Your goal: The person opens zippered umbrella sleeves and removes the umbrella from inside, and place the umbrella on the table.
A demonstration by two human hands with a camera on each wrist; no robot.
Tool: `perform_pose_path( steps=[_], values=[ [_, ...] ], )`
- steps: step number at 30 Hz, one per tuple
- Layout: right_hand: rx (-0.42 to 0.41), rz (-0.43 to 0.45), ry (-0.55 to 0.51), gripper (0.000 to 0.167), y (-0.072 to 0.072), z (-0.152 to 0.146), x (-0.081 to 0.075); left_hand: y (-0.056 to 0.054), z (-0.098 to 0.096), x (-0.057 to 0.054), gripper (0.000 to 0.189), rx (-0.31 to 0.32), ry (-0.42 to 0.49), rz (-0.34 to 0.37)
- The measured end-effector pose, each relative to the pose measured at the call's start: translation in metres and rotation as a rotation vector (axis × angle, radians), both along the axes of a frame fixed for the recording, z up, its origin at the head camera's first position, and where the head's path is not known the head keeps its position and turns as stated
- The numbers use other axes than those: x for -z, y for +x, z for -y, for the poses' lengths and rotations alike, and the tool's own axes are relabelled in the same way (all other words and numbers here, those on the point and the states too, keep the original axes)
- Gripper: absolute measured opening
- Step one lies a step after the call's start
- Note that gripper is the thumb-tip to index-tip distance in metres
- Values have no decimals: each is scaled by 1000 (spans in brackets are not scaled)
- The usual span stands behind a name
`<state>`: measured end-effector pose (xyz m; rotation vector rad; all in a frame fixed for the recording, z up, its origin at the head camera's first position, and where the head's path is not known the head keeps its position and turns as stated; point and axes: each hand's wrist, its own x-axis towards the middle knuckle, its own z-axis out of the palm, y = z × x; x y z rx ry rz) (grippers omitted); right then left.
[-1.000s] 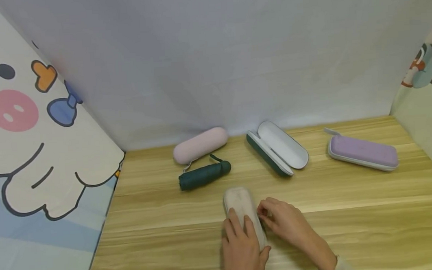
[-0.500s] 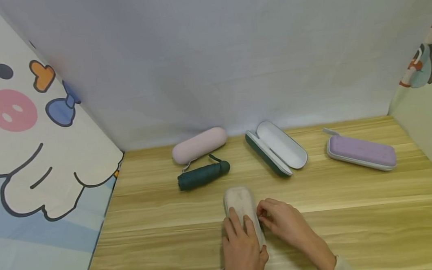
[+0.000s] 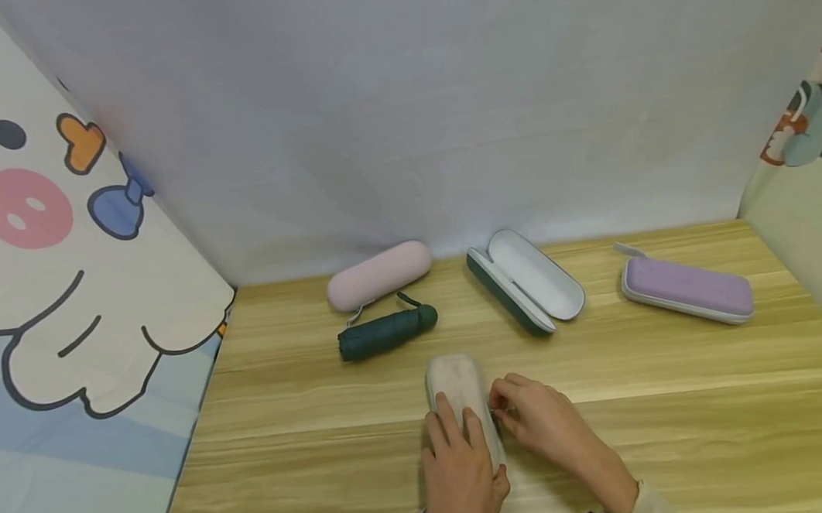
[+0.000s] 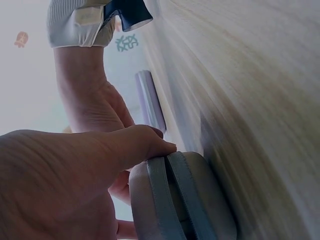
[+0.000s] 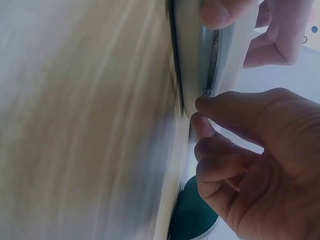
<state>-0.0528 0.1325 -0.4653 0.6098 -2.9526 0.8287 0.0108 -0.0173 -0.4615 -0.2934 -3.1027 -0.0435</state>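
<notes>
**Pressing the pale case (image 4: pixel 206 185) near six o'clock!**

Holding on from eight o'clock with the left hand (image 4: pixel 70 175), touching the edge with the thumb (image 4: pixel 145 145), right beside a dark slit (image 4: pixel 175 187) between grey bands (image 4: pixel 192 200)! Glimpsing, partly hidden behind toward nine, the right hand (image 4: pixel 107 110), below a pale sleeve (image 4: pixel 82 30) at eleven. Catching a purple case (image 4: pixel 150 102) just off centre toward eleven, plus wood-grain tabletop (image 4: pixel 260 125) at three!

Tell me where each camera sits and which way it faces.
Head: worn on the head, facing forward and down at the beige case; left hand and right hand show.
Left wrist: worn there, facing the beige case's gaping zip; left hand close, right hand and sleeve behind.
Right wrist: worn there, facing the right hand's pinch at the zip; left hand shows.
Both wrist views share the zip and both hands.
</notes>
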Motion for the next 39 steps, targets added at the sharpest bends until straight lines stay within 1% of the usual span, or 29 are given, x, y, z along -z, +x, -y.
perform_pose_path(
  steps=[5,16,23,29,34,39],
  values=[
    [1,7,1,23,-2,1,1,-1,0,1,89,-2,0,0],
    [53,25,5,24,-7,1,-1,0,3,1,88,10,-2,0],
    [89,39,1,20,-14,0,2,1,3,1,87,15,-2,-30],
    [99,30,-10,18,-19,0,4,2,3,0,87,19,-6,-29],
    [96,-4,-16,16,-23,0,4,2,4,1,86,18,5,-18],
    [89,-29,-19,15,-29,0,4,1,5,3,86,19,9,-29]
  ],
)
